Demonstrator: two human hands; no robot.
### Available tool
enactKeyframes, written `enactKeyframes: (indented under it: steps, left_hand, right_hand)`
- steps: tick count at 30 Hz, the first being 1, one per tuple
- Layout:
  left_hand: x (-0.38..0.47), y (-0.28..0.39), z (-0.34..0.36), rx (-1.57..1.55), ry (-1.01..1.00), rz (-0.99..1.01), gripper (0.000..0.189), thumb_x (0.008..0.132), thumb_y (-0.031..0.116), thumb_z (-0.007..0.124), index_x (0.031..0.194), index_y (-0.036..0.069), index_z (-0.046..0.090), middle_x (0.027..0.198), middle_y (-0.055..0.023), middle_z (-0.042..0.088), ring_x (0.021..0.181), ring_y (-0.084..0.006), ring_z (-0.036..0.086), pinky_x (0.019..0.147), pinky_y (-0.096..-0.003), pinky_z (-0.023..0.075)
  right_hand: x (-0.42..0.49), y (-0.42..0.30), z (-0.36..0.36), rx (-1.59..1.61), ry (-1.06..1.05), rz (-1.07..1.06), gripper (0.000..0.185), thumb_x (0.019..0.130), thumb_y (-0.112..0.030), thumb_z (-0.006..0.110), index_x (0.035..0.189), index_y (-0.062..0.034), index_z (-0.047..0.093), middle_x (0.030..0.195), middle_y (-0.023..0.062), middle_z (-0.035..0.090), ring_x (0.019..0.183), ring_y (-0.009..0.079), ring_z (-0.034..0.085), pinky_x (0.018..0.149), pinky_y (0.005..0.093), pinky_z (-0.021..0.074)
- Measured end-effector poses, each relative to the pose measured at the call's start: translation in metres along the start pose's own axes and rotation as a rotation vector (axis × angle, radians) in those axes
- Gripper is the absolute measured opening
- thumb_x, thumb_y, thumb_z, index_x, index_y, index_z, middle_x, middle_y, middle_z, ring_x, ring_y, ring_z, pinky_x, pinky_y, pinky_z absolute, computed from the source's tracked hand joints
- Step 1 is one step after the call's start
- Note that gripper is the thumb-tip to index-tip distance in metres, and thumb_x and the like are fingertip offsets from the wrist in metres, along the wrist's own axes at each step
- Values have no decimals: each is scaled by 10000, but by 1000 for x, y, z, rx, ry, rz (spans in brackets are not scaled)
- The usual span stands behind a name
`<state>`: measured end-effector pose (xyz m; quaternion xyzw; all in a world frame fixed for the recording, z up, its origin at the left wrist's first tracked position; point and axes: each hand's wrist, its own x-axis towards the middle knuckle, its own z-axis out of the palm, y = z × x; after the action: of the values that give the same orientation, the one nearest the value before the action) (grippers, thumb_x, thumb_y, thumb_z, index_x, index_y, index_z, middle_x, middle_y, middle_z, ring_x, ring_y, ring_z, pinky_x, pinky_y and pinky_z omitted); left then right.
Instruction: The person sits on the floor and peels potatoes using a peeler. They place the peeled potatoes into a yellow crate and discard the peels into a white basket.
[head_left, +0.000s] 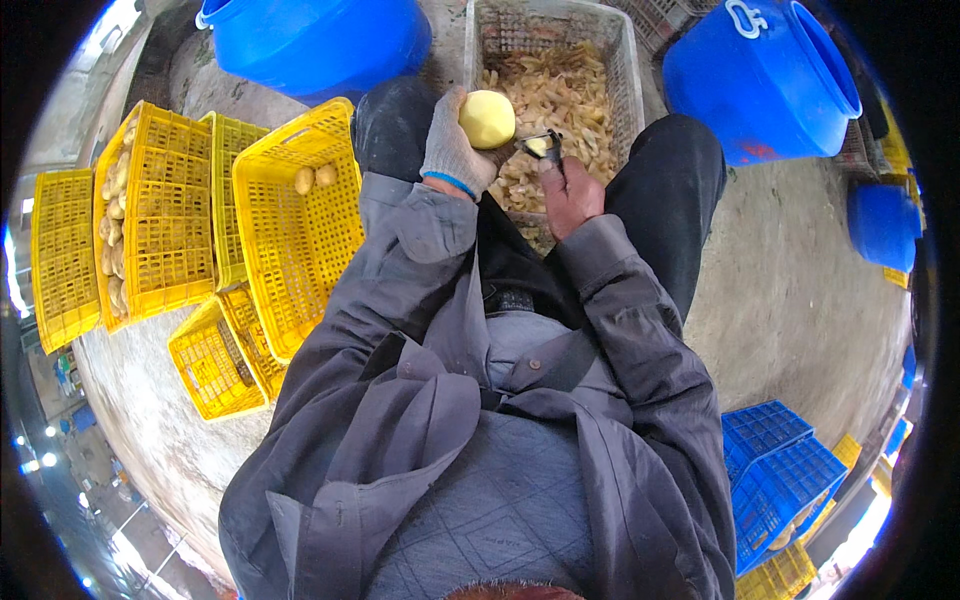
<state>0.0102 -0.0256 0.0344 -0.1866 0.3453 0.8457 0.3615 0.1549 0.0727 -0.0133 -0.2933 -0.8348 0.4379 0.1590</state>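
Observation:
My left hand (457, 150), in a white knit glove with a blue cuff edge, grips a pale yellow peeled potato (487, 120). Just right of it, my bare right hand (574, 195) holds a vegetable peeler (553, 144) with a dark handle. A bit of pale peel appears caught at its blade, which is apart from the potato. Below both hands, between my knees, stands a pale plastic crate (636, 90) with a heap of potato peelings (574, 97) in it.
At my left is a yellow crate (289, 247) with two unpeeled potatoes (315, 178). Beyond it, another yellow crate (169, 217) holds several potatoes. Blue plastic barrels (322, 45) (742, 90) flank the peelings crate. Blue crates (787, 472) stand at lower right on the concrete floor (787, 300).

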Motion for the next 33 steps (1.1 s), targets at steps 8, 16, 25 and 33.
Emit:
enactKeyframes:
  steps: [8,16,25,33]
  left_hand:
    - [4,-18,-7,9,-142,-31,382,987,324,455,1229,41,541,1217,-146,615,1130,-331,597,969,-496,481]
    - [4,-28,-16,266,-410,-61,436,851,120,722,1231,-18,559,1130,-134,637,1034,-266,651,871,-388,557]
    - [1,-30,-13,445,-356,-219,397,925,300,659,1247,76,598,1132,-77,672,995,-216,677,849,-354,572]
    - [-5,-41,-12,260,-224,-264,362,939,363,639,1194,108,622,1100,-71,681,974,-224,680,826,-379,578]
  right_hand:
    - [10,23,20,791,-75,447,377,958,-386,607,863,-21,606,709,13,544,550,154,462,504,372,397]
    - [16,-8,-6,1156,-59,771,400,1010,-456,462,886,-108,617,674,-4,477,513,131,410,483,315,363]
    - [17,-21,-4,1020,-35,747,273,996,-373,475,902,-151,604,654,-17,442,465,122,338,423,293,266]
    - [22,27,29,766,188,512,286,983,-334,555,839,-90,599,599,-10,468,408,136,395,402,309,329]
